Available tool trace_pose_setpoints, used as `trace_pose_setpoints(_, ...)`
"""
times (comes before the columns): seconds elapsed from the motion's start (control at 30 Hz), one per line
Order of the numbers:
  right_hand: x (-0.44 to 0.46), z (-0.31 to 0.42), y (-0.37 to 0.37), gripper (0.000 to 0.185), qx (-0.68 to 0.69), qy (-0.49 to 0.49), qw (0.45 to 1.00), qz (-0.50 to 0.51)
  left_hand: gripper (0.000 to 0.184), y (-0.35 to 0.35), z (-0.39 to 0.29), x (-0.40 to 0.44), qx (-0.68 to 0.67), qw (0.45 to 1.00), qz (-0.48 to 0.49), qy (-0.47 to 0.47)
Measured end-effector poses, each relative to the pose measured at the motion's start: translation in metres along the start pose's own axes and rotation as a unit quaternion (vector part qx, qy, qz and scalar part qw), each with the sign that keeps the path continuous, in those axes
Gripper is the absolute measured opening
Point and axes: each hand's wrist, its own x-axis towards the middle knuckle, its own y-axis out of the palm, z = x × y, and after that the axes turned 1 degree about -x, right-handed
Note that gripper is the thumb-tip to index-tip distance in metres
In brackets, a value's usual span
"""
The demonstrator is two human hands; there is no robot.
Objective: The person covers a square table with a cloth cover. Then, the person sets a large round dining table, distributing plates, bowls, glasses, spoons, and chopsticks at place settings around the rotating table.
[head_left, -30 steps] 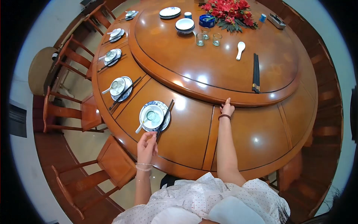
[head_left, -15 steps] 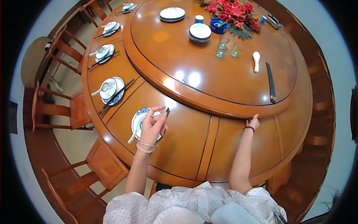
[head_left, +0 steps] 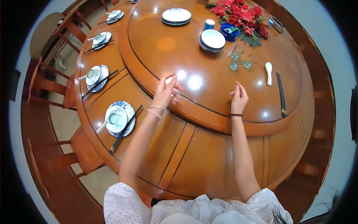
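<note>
My left hand is over the near left edge of the round wooden turntable, its fingers loosely bent, apart and slightly blurred. A pale spot shows between thumb and forefinger; I cannot tell what it is. My right hand hovers above the turntable, fingers half bent and apart, with nothing visible in it. Ahead of it stand several clear glasses. To its right lie a white spoon and black chopsticks. Left of my left arm is a place setting with a blue-rimmed plate, bowl, glass, spoon and chopsticks.
Stacked bowls, stacked plates, a blue-and-white canister, a blue dish and red flowers stand on the turntable. More settings line the table's left side, with wooden chairs beside it.
My right hand has left the turntable's edge and risen above its surface. My left hand has moved forward, away from the nearest place setting. The view has shifted; turntable items appear farther right.
</note>
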Motion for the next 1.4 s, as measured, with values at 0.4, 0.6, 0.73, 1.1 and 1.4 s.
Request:
trace_pose_setpoints(0.4, 0.117, -0.052, 0.057, 0.05, -0.022, 0.038, 0.995, 0.091, 0.076, 0.036, 0.027, 0.2, 0.105, 0.984, -0.143, -0.02)
trace_pose_setpoints(0.6, 0.156, -0.045, 0.051, 0.057, -0.119, 0.075, 0.984, 0.105, 0.066, 0.031, 0.032, 0.296, -0.046, 0.966, -0.251, -0.046)
trace_pose_setpoints(0.73, 0.176, -0.076, 0.047, 0.042, -0.106, 0.072, 0.984, 0.123, 0.06, 0.022, 0.039, 0.334, -0.029, 0.963, -0.265, -0.041)
trace_pose_setpoints(1.1, 0.189, -0.076, 0.01, 0.029, -0.183, 0.103, 0.96, 0.184, 0.027, 0.043, 0.045, 0.325, -0.066, 0.935, -0.338, -0.082)
trace_pose_setpoints(1.4, 0.195, -0.084, -0.011, 0.04, -0.054, 0.132, 0.976, 0.166, 0.028, 0.067, 0.056, 0.276, -0.045, 0.936, -0.344, 0.059)
